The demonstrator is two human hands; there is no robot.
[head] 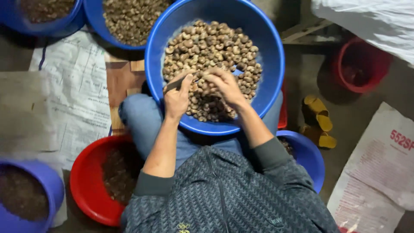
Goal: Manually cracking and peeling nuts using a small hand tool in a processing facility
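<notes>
Resting on the person's lap, large blue basin (pixel 267 64) heaped with brown nuts (pixel 207 47). Left hand (pixel 177 97) over the basin, fingers clamped on a dark blade (pixel 176 84); right hand (pixel 224 86) beside it, fingers pinched on one nut. Left of basin: white printed sack (pixel 77 86). Lower right of basin: white sack with red print (pixel 379 168). Below-left of basin: red bowl (pixel 84 181).

Hemmed in by the blue nut basin (pixel 267 64) ahead, red basin (pixel 84 181) left, small blue bowl (pixel 311 157) right; open floor (pixel 302 77) beyond.

Five blue basins (pixel 267 51), two red basins (pixel 86 190)
</notes>
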